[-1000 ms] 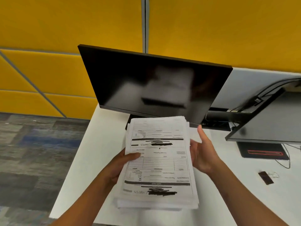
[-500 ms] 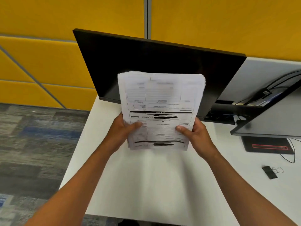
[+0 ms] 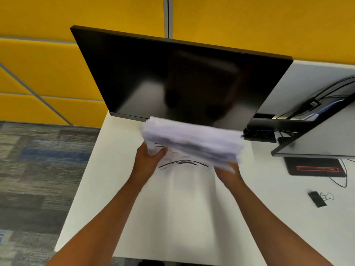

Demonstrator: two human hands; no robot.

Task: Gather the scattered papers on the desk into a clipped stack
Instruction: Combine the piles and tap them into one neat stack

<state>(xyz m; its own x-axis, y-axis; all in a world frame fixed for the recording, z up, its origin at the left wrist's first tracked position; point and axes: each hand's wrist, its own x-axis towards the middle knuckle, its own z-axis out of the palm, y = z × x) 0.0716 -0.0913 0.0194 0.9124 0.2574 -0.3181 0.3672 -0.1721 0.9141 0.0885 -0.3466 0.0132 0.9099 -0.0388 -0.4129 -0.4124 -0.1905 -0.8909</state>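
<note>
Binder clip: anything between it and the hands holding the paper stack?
Nothing visible. The binder clip lies alone on the white desk, to the right of the right hand. Bare desk lies between them. Both hands, left hand too, grip the paper stack.

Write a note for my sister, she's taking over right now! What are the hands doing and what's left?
Left hand: grips the paper stack at its left edge.
Right hand: holds the stack's right side from below; its fingers are hidden.
The stack is blurred, tipped over the white desk, in front of the monitor.
Done: papers gathered.
Left: square the edges, fetch the binder clip lying to the right, clip the stack.
</note>
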